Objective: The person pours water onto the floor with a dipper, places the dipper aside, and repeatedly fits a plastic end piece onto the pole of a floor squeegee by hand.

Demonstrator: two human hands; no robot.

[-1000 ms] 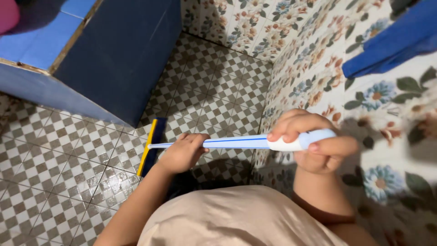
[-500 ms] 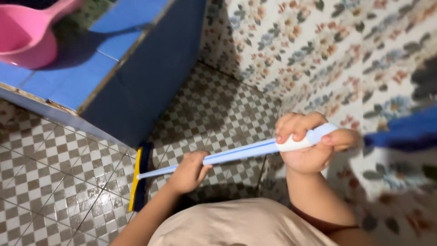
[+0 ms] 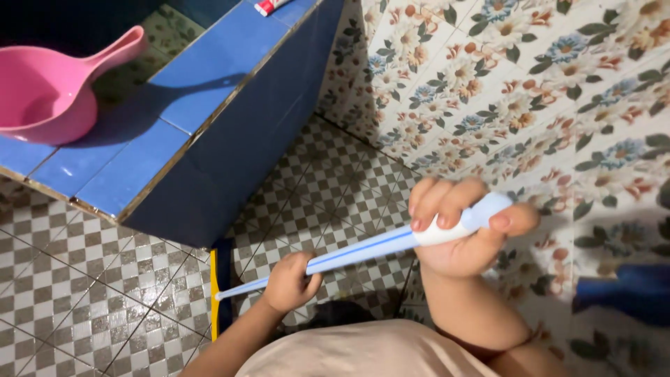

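The person is holding a long-handled floor squeegee [image 3: 363, 248] with both hands, and its pale blue handle is running on a slant — from the upper right, close to the camera, down to the lower left, where it is meeting the floor. The long axis is pointing down and to the left, toward the foot of the dark blue tiled basin wall [image 3: 244, 160]. The right hand [image 3: 464, 227] is closing fully around the white top end of the handle, fingers wrapping over it and the thumb pressing along the tip. The left hand [image 3: 289, 283] is gripping lower down the shaft, curled shut around it, so the handle is passing through both fists with a bare stretch showing between them. Beyond the left hand the shaft is reaching the squeegee head [image 3: 218, 293] — a narrow dark blade with a yellow edge (standing almost at right angles to the handle) — which is lying on the grey-and-white checkered floor [image 3: 84, 307], just beside the basin's corner. A pink dipper [image 3: 49, 91] is sitting on the blue tiled ledge [image 3: 139, 160], well apart from the hands. A flower-patterned tiled wall [image 3: 530, 91] is rising on the right.
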